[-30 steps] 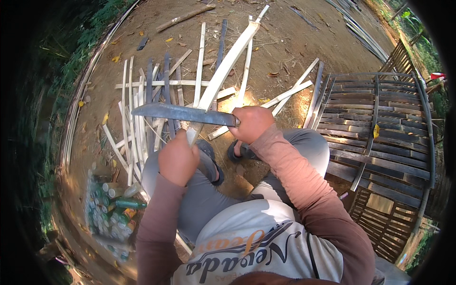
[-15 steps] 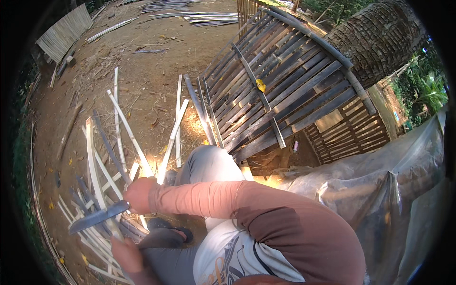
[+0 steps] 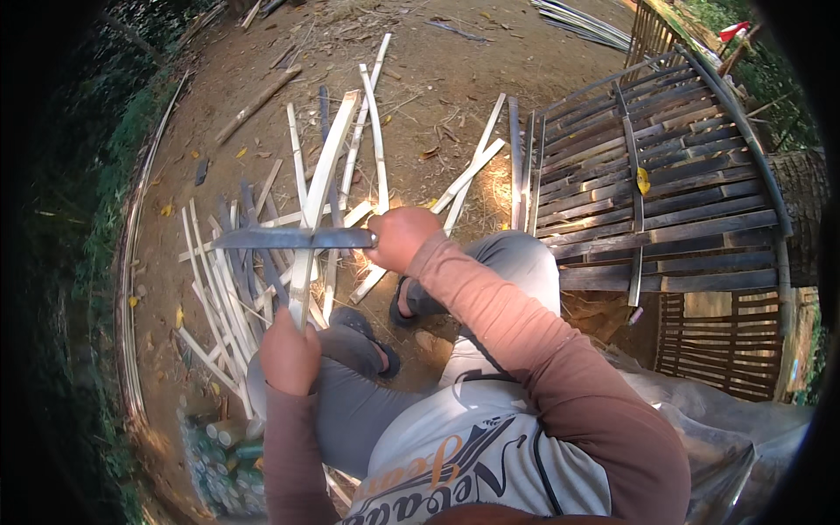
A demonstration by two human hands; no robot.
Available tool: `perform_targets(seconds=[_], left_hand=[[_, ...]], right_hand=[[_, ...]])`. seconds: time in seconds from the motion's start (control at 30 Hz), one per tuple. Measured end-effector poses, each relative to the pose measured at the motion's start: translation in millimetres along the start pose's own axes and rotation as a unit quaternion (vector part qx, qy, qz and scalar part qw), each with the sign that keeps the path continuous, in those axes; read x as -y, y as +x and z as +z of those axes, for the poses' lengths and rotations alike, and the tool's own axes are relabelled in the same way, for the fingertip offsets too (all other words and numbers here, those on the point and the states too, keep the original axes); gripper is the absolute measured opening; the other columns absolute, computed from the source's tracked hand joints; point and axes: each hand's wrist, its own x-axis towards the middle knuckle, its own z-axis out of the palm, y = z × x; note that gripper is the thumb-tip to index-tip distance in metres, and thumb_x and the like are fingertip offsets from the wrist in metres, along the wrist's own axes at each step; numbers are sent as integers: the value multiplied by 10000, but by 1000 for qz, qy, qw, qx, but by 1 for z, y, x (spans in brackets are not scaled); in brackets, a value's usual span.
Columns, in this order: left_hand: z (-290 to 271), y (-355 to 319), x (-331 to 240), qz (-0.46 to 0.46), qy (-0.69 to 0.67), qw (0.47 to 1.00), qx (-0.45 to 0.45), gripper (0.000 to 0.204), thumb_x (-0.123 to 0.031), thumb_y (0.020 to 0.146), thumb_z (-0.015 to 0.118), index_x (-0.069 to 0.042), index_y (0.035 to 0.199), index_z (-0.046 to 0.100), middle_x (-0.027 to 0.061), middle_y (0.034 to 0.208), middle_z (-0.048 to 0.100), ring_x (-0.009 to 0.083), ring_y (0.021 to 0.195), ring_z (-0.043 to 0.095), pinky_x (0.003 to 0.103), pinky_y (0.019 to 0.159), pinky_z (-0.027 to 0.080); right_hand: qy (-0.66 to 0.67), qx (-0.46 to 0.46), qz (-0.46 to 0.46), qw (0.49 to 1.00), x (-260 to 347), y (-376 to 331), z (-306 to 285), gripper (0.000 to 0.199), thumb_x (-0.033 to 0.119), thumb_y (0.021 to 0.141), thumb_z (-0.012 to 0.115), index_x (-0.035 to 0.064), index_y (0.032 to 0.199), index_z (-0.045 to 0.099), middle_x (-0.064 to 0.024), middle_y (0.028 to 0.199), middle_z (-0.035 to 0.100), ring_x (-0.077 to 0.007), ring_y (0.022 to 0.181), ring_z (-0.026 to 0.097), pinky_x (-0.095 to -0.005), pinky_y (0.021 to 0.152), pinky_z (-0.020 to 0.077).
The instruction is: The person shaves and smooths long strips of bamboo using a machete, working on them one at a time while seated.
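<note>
Brown earth (image 3: 551, 74), scattered with dry leaves (image 3: 428, 154), spreads toward 12 o'clock, sunlit in patches near 1. Dark green foliage (image 3: 96, 289) lines 9 o'clock. A slatted bamboo platform (image 3: 674, 208) fills 2 to 3 o'clock; clear plastic sheeting (image 3: 744, 429) drapes at 4.

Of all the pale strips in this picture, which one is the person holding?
The broad pale strip rising from the left hand, crossed by the knife in the right hand. The other pale strips lie unheld on the ground.
</note>
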Motion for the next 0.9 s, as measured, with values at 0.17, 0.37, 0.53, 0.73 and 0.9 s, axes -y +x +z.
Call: perform_targets(seconds=[0.17,0.37,0.53,0.73,0.9], left_hand=[[3,-2,4,-25,-14,1000,0,237,-165,853,697,-26,1018,601,241,862,693,461,826,668,556,745,535],[6,0,2,-20,-19,999,15,255,-179,845,708,-26,1017,597,236,858,695,449,829,678,548,737,539],[-3,0,3,-42,-32,998,19,262,-176,845,713,-27,1025,594,238,848,691,443,821,681,544,728,539],[0,0,2,-11,-44,999,13,258,-179,849,718,-29,1019,595,240,826,687,448,805,680,546,717,537],[-5,-6,1,-32,-36,998,31,239,-174,854,713,-34,1014,604,235,817,687,439,797,685,535,706,541]], right_hand=[[-2,24,8,1000,27,-17,8,272,390,844,718,137,935,762,-95,848,755,-330,814,743,-468,721,588],[-35,-68,93,993,-32,15,-22,280,384,845,719,128,957,745,-125,847,739,-381,816,719,-491,744,574],[-76,16,-23,997,0,7,-18,294,379,842,730,102,937,743,-164,815,728,-372,777,718,-488,721,579],[-84,-42,189,977,-75,50,-58,249,376,888,689,164,993,765,-139,897,757,-333,860,737,-454,806,591],[-108,6,37,993,-42,38,-41,274,393,903,666,160,1010,761,-137,923,754,-339,902,731,-442,845,584]])
